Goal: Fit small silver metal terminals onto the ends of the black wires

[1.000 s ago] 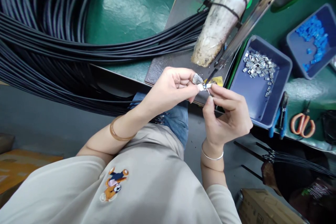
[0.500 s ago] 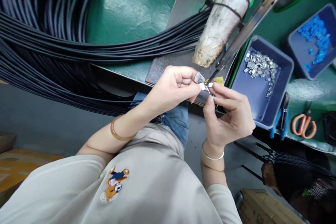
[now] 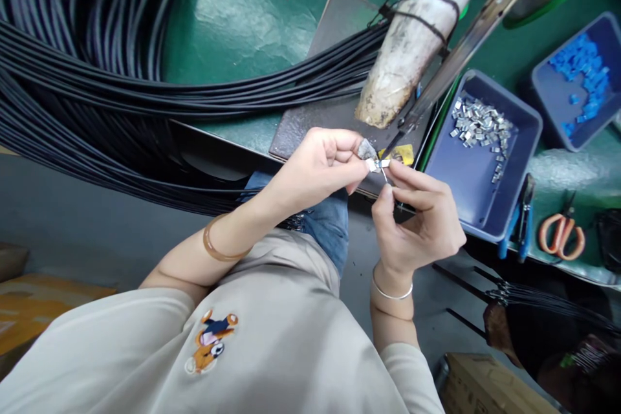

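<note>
My left hand (image 3: 330, 158) pinches a small silvery metal connector piece (image 3: 373, 165) between thumb and forefinger, with a grey wrap (image 3: 369, 149) on one fingertip. My right hand (image 3: 422, 217) is closed in a pinch close beside it, its forefinger at the right end of the metal. A thin pale strand (image 3: 385, 176) runs from the metal down to the right thumb and finger. The dark pointed tip (image 3: 392, 144) of a metal bar (image 3: 441, 74) reaches down to the connector piece from above. How the parts join is too small to make out.
Black cables (image 3: 218, 92) run in from the left to a whitish wrapped post (image 3: 417, 32). On the right stand a bin of metal pieces (image 3: 526, 126) and a bin of blue pieces (image 3: 543, 87). Blue-handled pliers (image 3: 524, 220) and orange-handled scissors (image 3: 563, 236) lie near the edge.
Both hands have shifted slightly left and down with the metal piece. The right thumb is a little lower, and more of the pale strand shows.
</note>
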Action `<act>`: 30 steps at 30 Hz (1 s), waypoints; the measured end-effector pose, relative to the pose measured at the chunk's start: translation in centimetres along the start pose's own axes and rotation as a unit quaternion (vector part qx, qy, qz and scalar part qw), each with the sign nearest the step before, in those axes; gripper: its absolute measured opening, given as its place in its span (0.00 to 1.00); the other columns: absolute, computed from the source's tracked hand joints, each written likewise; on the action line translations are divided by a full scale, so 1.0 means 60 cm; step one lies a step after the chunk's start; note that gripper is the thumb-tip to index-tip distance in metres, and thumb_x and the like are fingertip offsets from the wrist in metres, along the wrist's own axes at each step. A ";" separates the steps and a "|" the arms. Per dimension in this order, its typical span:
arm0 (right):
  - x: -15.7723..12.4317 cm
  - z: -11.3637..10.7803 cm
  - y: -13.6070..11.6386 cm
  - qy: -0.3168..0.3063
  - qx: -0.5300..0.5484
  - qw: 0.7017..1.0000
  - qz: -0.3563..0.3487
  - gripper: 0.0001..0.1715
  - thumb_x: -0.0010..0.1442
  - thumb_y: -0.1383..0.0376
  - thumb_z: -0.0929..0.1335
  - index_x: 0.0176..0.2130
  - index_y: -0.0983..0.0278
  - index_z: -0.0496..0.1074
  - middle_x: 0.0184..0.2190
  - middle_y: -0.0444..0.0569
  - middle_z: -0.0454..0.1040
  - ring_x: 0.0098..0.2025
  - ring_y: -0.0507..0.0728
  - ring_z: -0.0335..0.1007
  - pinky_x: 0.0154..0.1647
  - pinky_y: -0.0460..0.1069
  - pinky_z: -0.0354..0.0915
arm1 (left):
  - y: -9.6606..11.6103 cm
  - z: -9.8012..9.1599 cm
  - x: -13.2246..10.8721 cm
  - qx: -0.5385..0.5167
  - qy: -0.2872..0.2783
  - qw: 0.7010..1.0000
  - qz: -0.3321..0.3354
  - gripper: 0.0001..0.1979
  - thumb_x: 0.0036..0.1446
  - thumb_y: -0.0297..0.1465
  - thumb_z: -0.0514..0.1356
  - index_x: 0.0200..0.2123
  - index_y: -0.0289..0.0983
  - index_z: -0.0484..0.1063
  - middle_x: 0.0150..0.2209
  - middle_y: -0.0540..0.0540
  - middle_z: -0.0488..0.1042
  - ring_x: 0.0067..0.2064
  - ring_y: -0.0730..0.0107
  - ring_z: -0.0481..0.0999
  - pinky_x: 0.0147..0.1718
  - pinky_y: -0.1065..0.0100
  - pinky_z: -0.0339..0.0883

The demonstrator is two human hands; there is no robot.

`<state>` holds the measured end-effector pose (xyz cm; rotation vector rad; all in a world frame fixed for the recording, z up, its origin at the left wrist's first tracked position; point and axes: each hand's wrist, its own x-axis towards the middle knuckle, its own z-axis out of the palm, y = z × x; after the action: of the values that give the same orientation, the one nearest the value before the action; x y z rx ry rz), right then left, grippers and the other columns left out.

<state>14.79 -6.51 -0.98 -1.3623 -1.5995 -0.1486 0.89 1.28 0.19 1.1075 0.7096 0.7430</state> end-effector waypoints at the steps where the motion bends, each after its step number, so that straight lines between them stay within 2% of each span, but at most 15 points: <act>1: 0.000 -0.001 0.000 -0.004 0.006 1.000 0.008 0.11 0.52 0.76 0.72 0.34 0.63 0.70 0.41 0.48 0.82 0.38 0.55 0.81 0.38 0.51 0.79 | 0.000 -0.001 -0.001 0.000 -0.006 1.000 -0.001 0.07 0.52 0.24 0.63 0.23 0.34 0.69 0.18 0.52 0.69 0.19 0.83 0.63 0.17 0.78 0.55; 6: 0.001 -0.004 0.002 -0.021 0.048 0.998 0.040 0.10 0.54 0.75 0.71 0.35 0.62 0.71 0.42 0.48 0.81 0.40 0.55 0.81 0.40 0.52 0.79 | -0.003 -0.003 -0.002 0.000 -0.025 1.000 0.003 0.06 0.53 0.27 0.65 0.27 0.33 0.72 0.19 0.51 0.72 0.19 0.84 0.65 0.18 0.79 0.56; 19: 0.004 0.000 0.008 -0.035 0.046 0.997 0.042 0.11 0.57 0.74 0.70 0.38 0.59 0.70 0.44 0.48 0.79 0.43 0.56 0.80 0.42 0.56 0.80 | 0.002 -0.001 0.004 -0.006 -0.004 1.000 0.019 0.11 0.53 0.24 0.64 0.22 0.34 0.67 0.17 0.53 0.70 0.18 0.83 0.65 0.20 0.78 0.60; 25: 0.012 -0.003 0.004 -0.031 0.015 0.999 0.017 0.10 0.56 0.73 0.71 0.37 0.60 0.71 0.44 0.47 0.80 0.42 0.55 0.80 0.43 0.54 0.80 | 0.002 0.001 0.004 0.010 0.015 0.999 0.034 0.09 0.53 0.23 0.62 0.22 0.34 0.67 0.18 0.52 0.71 0.20 0.83 0.67 0.19 0.79 0.59; 30: 0.012 -0.004 0.001 -0.025 0.010 1.000 0.005 0.10 0.54 0.74 0.72 0.35 0.62 0.71 0.43 0.47 0.81 0.41 0.54 0.80 0.42 0.50 0.79 | 0.000 0.000 0.002 0.003 0.006 1.000 0.027 0.07 0.53 0.24 0.63 0.25 0.34 0.69 0.18 0.52 0.70 0.20 0.83 0.66 0.19 0.79 0.59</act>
<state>15.08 -6.16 -0.37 -1.3679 -1.6307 -0.0939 0.94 1.40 0.18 1.1327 0.6951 0.7934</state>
